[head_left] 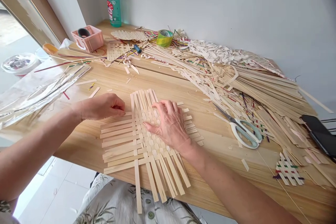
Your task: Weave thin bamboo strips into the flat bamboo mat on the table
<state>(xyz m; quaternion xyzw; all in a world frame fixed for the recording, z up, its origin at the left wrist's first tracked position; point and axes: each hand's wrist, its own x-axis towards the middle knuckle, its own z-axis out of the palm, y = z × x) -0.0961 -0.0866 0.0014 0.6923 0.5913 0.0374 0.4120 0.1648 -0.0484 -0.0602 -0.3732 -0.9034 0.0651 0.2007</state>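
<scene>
A partly woven mat of pale flat strips (152, 143) lies on the wooden table in front of me, with loose strip ends fanning out to the left and towards my lap. My left hand (103, 106) is closed in a pinch at the mat's upper left, on the end of one pale strip (128, 114); its fingertips are partly hidden. Across the weave rests my right hand (169, 122), thumb and fingers apart, pressing on the strips. One longer strip (138, 185) hangs over the table's near edge.
White-handled scissors (245, 131) lie right of the mat, near a small woven piece (288, 169) and a black phone (320, 134). Heaped strips (262, 87) cover the back right. Behind stand green tape (165, 37), a pink basket (90, 40) and a bottle (113, 7).
</scene>
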